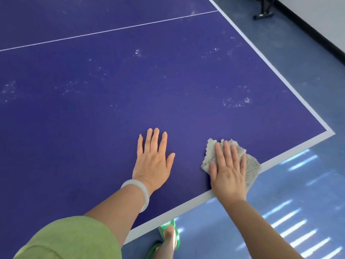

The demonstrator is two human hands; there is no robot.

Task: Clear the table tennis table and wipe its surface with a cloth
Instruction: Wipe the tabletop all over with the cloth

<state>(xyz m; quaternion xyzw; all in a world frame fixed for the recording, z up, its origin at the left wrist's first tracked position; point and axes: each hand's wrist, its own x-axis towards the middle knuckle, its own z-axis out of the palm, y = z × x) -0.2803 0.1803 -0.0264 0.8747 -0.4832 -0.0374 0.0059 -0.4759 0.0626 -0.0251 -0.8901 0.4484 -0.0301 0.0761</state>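
The dark blue table tennis table (112, 101) fills most of the view, with a white border and a thin white centre line. A grey fluffy cloth (251, 165) lies near the table's near right corner. My right hand (228, 169) presses flat on the cloth with straight fingers. My left hand (153, 157) rests flat on the bare table surface, just left of the cloth, fingers straight. A pale bangle (138, 189) sits on the left wrist. White dusty smudges (236, 102) dot the surface beyond both hands.
The table corner (330, 132) lies to the right of the cloth. Blue floor (298, 184) with bright light stripes spreads beyond the edge. A dark stand base (263, 14) sits by the wall at the top right. My foot in a green sandal (169, 234) shows below the edge.
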